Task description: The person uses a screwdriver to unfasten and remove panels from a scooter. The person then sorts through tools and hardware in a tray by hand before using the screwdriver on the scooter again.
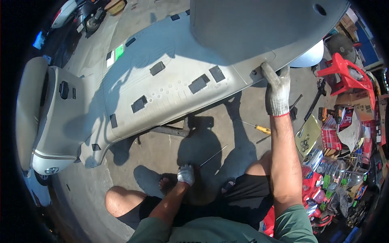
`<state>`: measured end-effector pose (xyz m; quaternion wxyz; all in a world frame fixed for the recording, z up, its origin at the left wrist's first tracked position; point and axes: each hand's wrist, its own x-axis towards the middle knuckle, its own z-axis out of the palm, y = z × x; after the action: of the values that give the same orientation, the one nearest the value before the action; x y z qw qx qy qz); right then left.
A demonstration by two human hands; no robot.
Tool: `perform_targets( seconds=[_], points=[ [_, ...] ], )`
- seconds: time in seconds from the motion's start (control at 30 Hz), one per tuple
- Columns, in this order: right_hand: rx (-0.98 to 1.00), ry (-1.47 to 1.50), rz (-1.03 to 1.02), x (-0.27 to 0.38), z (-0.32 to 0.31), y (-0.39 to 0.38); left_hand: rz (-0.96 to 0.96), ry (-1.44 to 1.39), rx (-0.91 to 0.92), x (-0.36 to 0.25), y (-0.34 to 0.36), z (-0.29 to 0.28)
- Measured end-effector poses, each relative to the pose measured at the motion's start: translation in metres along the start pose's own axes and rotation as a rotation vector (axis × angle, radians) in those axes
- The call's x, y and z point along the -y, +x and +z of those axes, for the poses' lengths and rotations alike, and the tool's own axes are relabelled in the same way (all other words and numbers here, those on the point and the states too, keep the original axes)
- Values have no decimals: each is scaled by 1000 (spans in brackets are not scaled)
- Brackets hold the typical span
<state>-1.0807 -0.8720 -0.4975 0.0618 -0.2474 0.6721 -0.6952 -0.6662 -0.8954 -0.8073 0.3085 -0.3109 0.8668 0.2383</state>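
Observation:
A large grey scooter body (174, 93) stretches across the view in front of me, its footboard dotted with dark rectangular patches. My right hand (278, 91), in a whitish knitted glove with a red cuff, grips the footboard's edge at the right, beside a small dark hole. One finger lies on top of the panel; the others are partly hidden at the edge. Low between my knees, my gloved left hand (186, 175) is closed round a screwdriver (214, 156). Its long thin shaft points up to the right, and the handle is hidden in the fist.
On the concrete floor lies a yellow-handled screwdriver (262, 129). To the right are a red plastic stool (344, 73), a cordless drill (330, 115), a yellowish tray with small rings (308, 135) and piled plastic bottles (330, 168). The scooter seat (30, 109) stands far left.

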Motion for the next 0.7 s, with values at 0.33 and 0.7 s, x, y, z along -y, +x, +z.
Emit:
perform_targets(
  seconds=[0.33,0.7],
  points=[
    [-44,-18,19,4,-3,-3,188,-490,-247,-14,-85,-107],
    [-63,6,-86,2,0,1,294,-722,-757,-28,-164,-263]
  ],
)
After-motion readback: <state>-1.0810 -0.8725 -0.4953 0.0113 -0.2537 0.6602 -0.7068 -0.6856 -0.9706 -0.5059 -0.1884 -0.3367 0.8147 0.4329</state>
